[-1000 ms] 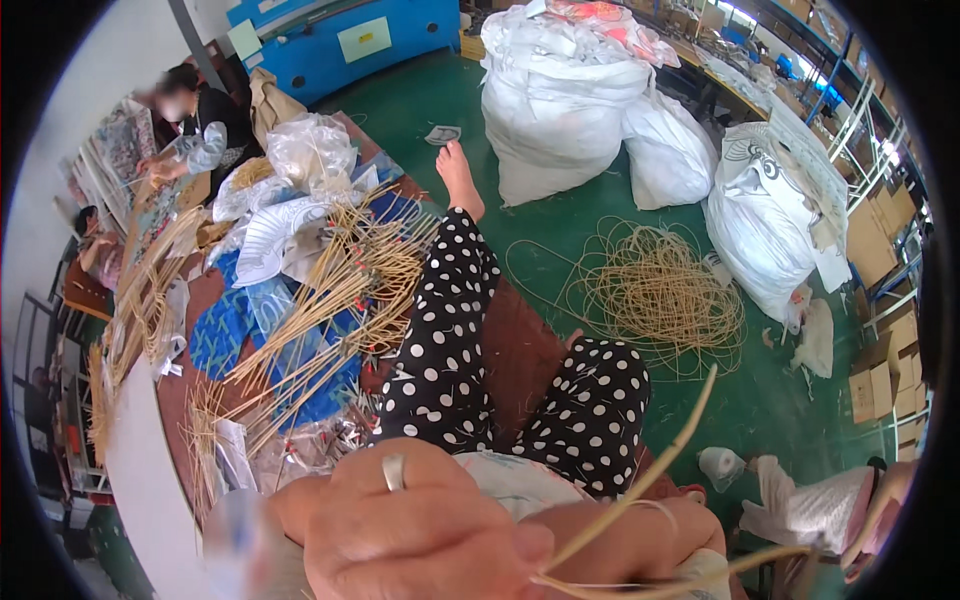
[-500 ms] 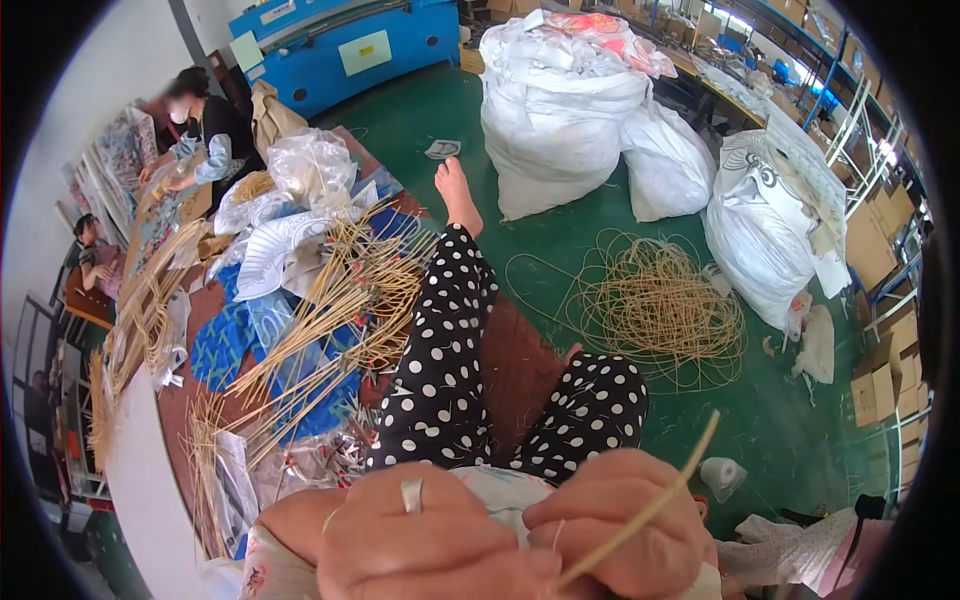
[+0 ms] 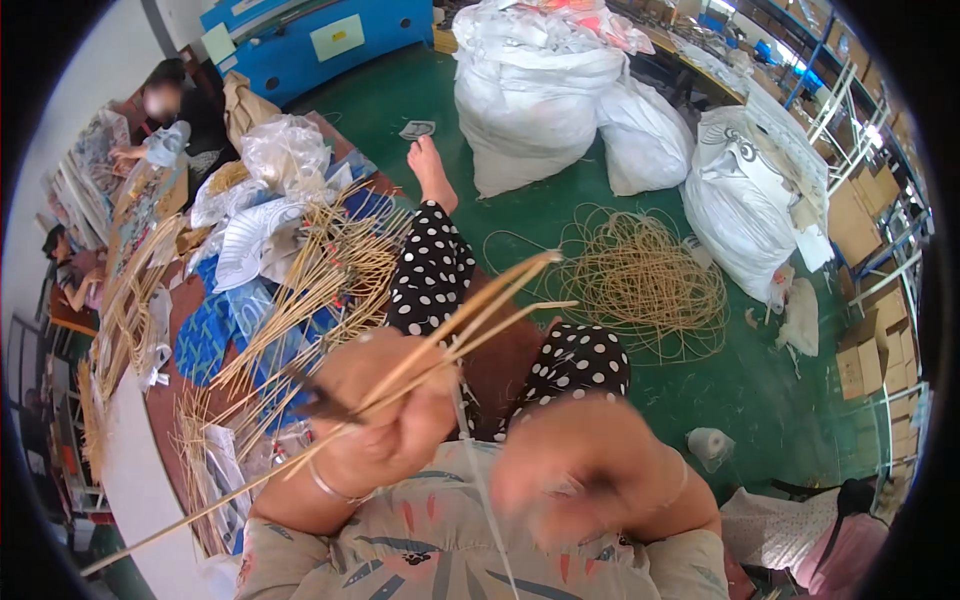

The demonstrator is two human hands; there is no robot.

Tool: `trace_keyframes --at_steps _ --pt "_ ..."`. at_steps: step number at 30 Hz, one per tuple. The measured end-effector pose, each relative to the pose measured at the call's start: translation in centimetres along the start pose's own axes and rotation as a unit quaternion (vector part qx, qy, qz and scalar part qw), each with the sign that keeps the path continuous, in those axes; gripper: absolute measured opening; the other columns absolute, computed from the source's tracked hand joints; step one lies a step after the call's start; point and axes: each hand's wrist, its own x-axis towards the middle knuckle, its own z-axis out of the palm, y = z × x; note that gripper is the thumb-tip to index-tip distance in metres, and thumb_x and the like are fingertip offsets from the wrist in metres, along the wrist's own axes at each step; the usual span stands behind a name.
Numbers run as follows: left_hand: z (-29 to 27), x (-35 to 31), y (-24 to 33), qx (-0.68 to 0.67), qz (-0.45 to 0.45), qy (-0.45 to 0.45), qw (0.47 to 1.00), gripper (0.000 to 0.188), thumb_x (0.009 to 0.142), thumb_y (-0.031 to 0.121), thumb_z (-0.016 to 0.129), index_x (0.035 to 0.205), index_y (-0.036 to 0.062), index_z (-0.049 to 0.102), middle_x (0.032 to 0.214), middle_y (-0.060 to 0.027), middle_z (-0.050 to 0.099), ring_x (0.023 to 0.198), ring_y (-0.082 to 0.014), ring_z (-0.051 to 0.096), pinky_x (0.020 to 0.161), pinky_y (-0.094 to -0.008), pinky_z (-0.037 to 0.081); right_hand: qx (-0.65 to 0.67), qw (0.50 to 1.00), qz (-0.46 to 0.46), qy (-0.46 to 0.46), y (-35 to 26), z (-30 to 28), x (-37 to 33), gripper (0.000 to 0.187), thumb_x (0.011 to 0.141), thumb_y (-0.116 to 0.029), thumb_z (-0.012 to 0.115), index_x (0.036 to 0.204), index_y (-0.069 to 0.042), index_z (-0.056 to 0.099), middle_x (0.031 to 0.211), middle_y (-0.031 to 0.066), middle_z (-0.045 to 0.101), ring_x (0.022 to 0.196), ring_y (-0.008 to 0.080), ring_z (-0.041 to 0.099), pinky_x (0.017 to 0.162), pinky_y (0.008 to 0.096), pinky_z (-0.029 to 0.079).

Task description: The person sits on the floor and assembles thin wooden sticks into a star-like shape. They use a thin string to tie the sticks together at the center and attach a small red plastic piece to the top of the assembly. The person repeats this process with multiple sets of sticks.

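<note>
In front of my chest my left hand [image 3: 400,425] is closed round several thin tan cane sticks [image 3: 500,300]. Their ends fan out to the upper right, and one long stick runs down to the lower left. A dark piece [image 3: 325,400], blurred and of unclear kind, sticks out by the same hand. From there a pale thread or narrow strip [image 3: 490,500] hangs toward the lower edge. My right hand [image 3: 585,470] is apart from the sticks, to their lower right. Its fingers look curled but are smeared by motion, so whatever they may hold cannot be made out.
On the left, a low table [image 3: 160,480] bears bundled cane sticks [image 3: 300,290], blue cloth and plastic bags. A loose cane coil [image 3: 645,285] lies on the green floor, near big white sacks [image 3: 535,110]. Two people sit at the far left. Shelves with cartons [image 3: 860,365] line the right.
My hands have moved apart and away from me. The left now shows the sticks, which point up and right, and the right is in blurred motion. The whole view has shifted slightly.
</note>
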Motion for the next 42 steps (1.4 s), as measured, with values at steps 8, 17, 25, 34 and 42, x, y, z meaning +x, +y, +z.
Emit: trace_keyframes --at_steps 8,17,25,34,42 --pt "-7.1 -0.9 -0.9 0.223 -0.051 0.376 0.898 0.015 0.078 0.012 0.052 0.065 0.0051 0.052 0.061 -0.0048 0.051 0.057 -0.0174 0.05 0.053 -0.0277 0.042 0.182 0.89 -0.277 -0.312 -6.9 -2.2 -2.6 0.022 0.084 -0.014 0.047 0.079 0.006 0.055 0.068 0.0121 0.054 0.055 0.0201 0.055 0.04 0.026 0.04" --pt "-0.3 -1.0 -5.5 -0.08 -0.031 0.165 0.983 0.008 0.071 0.001 0.052 0.065 0.0065 0.051 0.066 -0.0058 0.05 0.058 -0.0201 0.05 0.054 -0.0312 0.041 -0.255 0.956 -0.145 0.013 1.2 -0.1 0.9 0.012 0.071 -0.02 0.061 0.068 -0.012 0.052 0.062 0.0031 0.05 0.055 0.0243 0.052 0.05 0.0303 0.041" --pt "0.8 3.1 1.1 -0.01 0.141 0.016 0.99 0.009 0.072 0.005 0.053 0.064 0.0075 0.051 0.057 -0.005 0.05 0.042 -0.0207 0.046 0.037 -0.0324 0.034 0.489 0.855 0.121 0.124 -1.3 2.1 -0.6 0.025 0.082 -0.029 0.054 0.073 -0.005 0.055 0.059 0.0108 0.05 0.053 0.0243 0.053 0.049 0.0317 0.042" --pt "-0.3 1.7 2.7 -0.173 0.095 0.017 0.98 0.008 0.069 0.005 0.054 0.062 0.0072 0.052 0.054 -0.0039 0.05 0.039 -0.0174 0.043 0.037 -0.0295 0.032 -0.326 0.903 -0.217 0.175 -1.3 1.6 -0.2 0.021 0.074 -0.016 0.062 0.078 0.003 0.056 0.066 0.0121 0.057 0.053 0.0199 0.057 0.047 0.0285 0.045" --pt "-0.7 2.0 2.2 -0.128 0.065 -0.068 0.987 0.009 0.072 0.008 0.052 0.063 0.0099 0.052 0.051 -0.003 0.047 0.039 -0.0191 0.043 0.035 -0.0325 0.031 -0.394 0.875 -0.206 0.193 0.8 1.4 1.3 0.017 0.065 -0.003 0.062 0.08 -0.001 0.054 0.068 0.0066 0.057 0.053 0.0197 0.054 0.048 0.029 0.043"
